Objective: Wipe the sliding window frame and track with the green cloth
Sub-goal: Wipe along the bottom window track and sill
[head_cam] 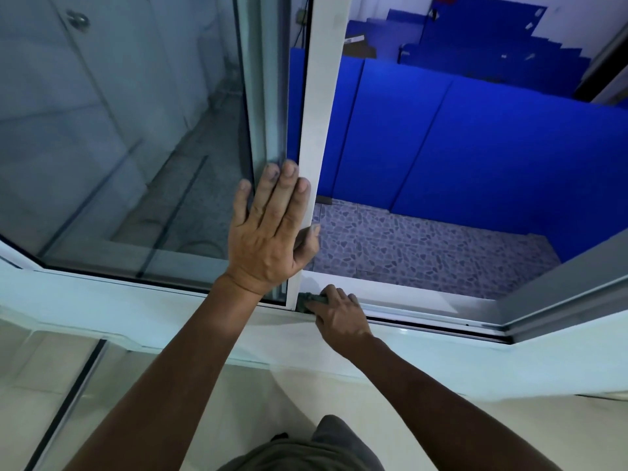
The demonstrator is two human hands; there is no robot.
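Fingers of the left hand (268,229) lie straight and flat against the white sash frame (314,130) at centre frame, thumb hooked round its edge, likely steadying it. Just below, the right hand (339,317) curls over the green cloth (311,299), pressing it into the track (441,322); cloth pokes out beyond the fingertips.

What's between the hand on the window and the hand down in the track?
In the head view, only the foot of the white sash frame separates the left hand from the right hand holding the green cloth.
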